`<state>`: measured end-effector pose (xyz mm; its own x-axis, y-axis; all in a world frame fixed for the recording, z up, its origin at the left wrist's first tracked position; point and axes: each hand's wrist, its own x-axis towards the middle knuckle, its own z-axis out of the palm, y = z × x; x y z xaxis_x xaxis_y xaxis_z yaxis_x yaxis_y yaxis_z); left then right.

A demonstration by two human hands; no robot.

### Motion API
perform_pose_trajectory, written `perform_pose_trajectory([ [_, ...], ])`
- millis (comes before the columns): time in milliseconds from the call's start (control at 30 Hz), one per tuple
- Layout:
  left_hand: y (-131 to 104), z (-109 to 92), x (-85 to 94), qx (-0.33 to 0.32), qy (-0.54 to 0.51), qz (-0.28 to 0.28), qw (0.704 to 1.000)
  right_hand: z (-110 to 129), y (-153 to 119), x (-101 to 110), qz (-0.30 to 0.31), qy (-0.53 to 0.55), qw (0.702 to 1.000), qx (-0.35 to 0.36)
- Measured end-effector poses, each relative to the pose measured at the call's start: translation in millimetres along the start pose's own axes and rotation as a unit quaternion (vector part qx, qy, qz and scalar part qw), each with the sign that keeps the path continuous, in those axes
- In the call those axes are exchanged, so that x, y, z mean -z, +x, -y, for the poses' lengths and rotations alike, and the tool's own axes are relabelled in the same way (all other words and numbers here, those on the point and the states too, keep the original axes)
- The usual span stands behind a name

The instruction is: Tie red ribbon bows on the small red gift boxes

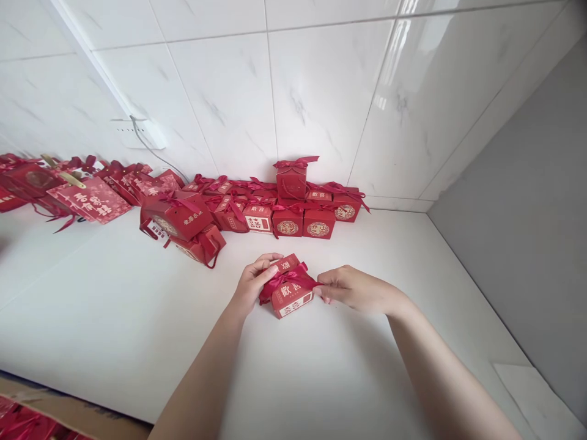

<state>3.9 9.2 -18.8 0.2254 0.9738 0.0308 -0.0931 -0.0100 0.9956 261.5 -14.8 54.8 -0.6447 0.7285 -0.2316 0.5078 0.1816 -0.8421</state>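
A small red gift box (290, 292) with gold characters and a dark red ribbon (287, 280) lies on the white floor in front of me. My left hand (254, 282) grips its left side, fingers curled over the top edge and the ribbon. My right hand (352, 287) pinches the ribbon's right end at the box's right side. Both forearms reach in from the bottom of the view.
Several finished red boxes (302, 214) with bows stand in rows against the white tiled wall (321, 91), one stacked on top (291, 178). Flat red boxes and bags (92, 198) pile up at the left. A cardboard carton edge (68, 412) shows at the bottom left. A grey wall (527, 214) closes the right.
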Motion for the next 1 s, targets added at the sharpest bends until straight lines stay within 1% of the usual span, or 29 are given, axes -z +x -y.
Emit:
perform_pose_trajectory([
  [167, 1, -1, -1.7, 0.019, 0.003, -0.022, 1.0, -3, 0, -1, 0.009, -0.011, 1.0, -0.019],
  [267, 1, 0, -1.9, 0.03, -0.023, -0.027, 0.999, -5, 2, -1, 0.037, -0.006, 0.999, -0.03],
  [367, 1, 0, -0.7, 0.042, -0.04, -0.015, 0.998, -8, 4, -1, 0.066, 0.012, 0.997, -0.039],
  [433, 0, -1, 0.8, 0.047, -0.039, 0.006, 0.998, -11, 4, -1, 0.074, 0.02, 0.996, -0.044],
  [600, -5, -11, 5.0, 0.067, -0.041, 0.099, 0.992, -17, 4, 2, 0.07, 0.004, 0.996, -0.057],
  [733, -5, -13, 6.2, 0.065, -0.047, 0.147, 0.986, -19, -1, 6, 0.051, -0.06, 0.994, -0.079],
  [800, -4, -13, 6.4, 0.063, -0.049, 0.155, 0.985, -18, -5, 8, 0.028, -0.1, 0.99, -0.093],
  [833, -4, -14, 6.8, 0.056, -0.038, 0.143, 0.987, -18, -6, 9, 0.014, -0.114, 0.989, -0.097],
  [867, -4, -16, 7.8, 0.043, -0.012, 0.116, 0.992, -17, -7, 9, -0.001, -0.12, 0.988, -0.097],
  [900, -4, -19, 9.3, 0.025, 0.037, 0.074, 0.996, -16, -7, 9, -0.019, -0.117, 0.989, -0.089],
  [933, -5, -22, 11.6, 0.007, 0.106, 0.024, 0.994, -15, -6, 8, -0.041, -0.106, 0.991, -0.074],
  [967, -7, -27, 14.5, -0.005, 0.188, -0.021, 0.982, -15, -4, 7, -0.07, -0.091, 0.992, -0.05],
  [1000, -9, -33, 17.9, -0.006, 0.268, -0.051, 0.962, -15, 0, 5, -0.103, -0.07, 0.992, -0.02],
])
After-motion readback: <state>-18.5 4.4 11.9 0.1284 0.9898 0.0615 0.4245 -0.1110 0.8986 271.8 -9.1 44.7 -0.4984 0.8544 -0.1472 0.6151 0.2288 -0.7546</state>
